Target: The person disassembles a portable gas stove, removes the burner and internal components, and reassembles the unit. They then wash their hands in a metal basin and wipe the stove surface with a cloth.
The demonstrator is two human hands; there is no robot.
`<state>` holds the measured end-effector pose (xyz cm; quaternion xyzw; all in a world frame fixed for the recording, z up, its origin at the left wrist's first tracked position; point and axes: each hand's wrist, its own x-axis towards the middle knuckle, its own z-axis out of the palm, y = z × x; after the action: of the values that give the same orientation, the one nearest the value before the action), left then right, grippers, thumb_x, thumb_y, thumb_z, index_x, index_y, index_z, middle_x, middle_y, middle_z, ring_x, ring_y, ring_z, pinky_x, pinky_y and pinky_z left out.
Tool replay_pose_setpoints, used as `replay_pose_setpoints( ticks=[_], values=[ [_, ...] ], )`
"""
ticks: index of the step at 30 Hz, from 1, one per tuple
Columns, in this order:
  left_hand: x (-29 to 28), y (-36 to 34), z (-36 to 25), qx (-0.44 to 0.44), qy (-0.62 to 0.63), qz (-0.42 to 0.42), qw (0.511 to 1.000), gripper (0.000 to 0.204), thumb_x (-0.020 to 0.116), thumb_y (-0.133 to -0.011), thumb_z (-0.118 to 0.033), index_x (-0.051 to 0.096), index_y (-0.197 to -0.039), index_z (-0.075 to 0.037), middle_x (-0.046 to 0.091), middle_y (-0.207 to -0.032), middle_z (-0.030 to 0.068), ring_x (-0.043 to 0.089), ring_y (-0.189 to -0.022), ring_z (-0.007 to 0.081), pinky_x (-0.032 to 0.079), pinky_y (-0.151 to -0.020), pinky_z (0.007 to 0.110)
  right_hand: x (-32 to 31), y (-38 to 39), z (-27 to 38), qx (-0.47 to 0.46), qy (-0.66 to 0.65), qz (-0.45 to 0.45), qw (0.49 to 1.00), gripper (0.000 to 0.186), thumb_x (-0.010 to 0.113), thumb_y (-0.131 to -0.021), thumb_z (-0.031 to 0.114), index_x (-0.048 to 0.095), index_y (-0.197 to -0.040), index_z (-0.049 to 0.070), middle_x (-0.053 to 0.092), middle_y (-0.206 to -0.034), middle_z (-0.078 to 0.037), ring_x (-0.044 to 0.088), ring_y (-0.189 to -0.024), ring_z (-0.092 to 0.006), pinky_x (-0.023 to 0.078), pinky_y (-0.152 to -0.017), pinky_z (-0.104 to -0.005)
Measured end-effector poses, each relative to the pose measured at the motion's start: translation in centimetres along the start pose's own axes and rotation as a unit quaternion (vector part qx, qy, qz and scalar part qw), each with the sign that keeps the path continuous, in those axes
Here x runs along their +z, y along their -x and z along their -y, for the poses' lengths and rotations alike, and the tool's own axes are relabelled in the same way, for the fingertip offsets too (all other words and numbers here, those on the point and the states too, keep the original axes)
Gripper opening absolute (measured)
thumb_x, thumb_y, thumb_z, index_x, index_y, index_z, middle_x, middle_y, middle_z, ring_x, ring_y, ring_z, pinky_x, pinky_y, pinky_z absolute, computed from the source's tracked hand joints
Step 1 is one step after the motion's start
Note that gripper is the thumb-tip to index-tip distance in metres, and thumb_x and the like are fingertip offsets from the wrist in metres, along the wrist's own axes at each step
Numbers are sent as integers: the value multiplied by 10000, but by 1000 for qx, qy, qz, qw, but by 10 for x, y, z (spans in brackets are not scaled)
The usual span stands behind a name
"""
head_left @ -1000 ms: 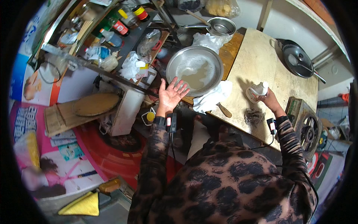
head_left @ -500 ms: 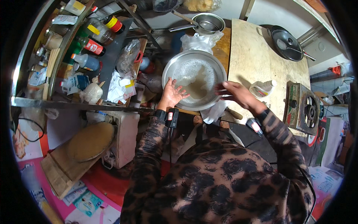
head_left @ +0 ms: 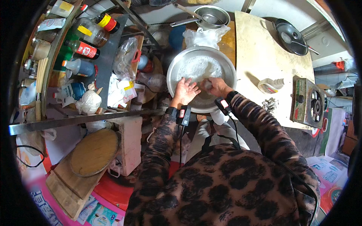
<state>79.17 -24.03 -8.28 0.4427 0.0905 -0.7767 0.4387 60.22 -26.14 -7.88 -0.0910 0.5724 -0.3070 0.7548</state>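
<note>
A wide metal basin (head_left: 171, 69) holds murky water with white foam on top. My left hand (head_left: 186, 92) is over its near left part, palm up, fingers spread, holding nothing. Close beside it, over the water, my right hand (head_left: 218, 87) is closed, its fingertips around something greyish that I cannot make out. A pale translucent bottle (head_left: 270, 86) and a crumpled silvery-grey clump (head_left: 270, 105) sit on the pale board to the right of the basin.
A small stove (head_left: 307, 103) stands at the board's right edge, a black pan (head_left: 292, 39) far right. Behind the basin are a white plastic bag (head_left: 205, 37) and a metal pan (head_left: 213, 17). Shelves (head_left: 102, 52) with several bottles line the left, edged by a metal bar (head_left: 90, 117).
My right hand has moved left from the basin's right rim to over the water and its fingers have closed. My left hand stays open. The silvery-grey clump now shows.
</note>
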Motion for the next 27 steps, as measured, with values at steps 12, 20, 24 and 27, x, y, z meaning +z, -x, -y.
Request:
replay_pose_setpoints(
  ticks=[12,20,24,27],
  values=[
    [30,16,39,168,-23,173,970,558,413,-1072,-475,459,-1474,-90,519,-1476,76,447,-1378,187,323,-1190,417,68,23,-3,-254,432,115,858,770,281,-1080,558,255,-1580,-27,147,-1675,-245,9,-1571,-367,63,-1270,-429],
    [30,34,15,136,-110,43,984,750,300,-1071,-581,153,-1634,-107,166,-1700,96,160,-1562,238,171,-1256,429,86,56,-25,-242,458,123,847,820,209,-1070,606,233,-1585,-32,69,-1679,-265,-28,-1563,-403,85,-1264,-493],
    [32,32,17,42,-39,226,972,590,444,-1059,-514,459,-1478,-99,510,-1500,67,443,-1400,234,288,-1200,438,68,26,22,-165,344,113,917,794,267,-1076,559,373,-1462,-127,357,-1503,-344,323,-1431,-429,290,-1179,-464],
    [20,36,0,-1,38,186,982,572,458,-1051,-507,487,-1438,-86,547,-1431,90,503,-1299,281,341,-1142,437,42,-17,39,-169,385,95,902,565,421,-1061,418,613,-1291,-62,671,-1220,-292,646,-1162,-420,496,-1001,-446]
  ],
)
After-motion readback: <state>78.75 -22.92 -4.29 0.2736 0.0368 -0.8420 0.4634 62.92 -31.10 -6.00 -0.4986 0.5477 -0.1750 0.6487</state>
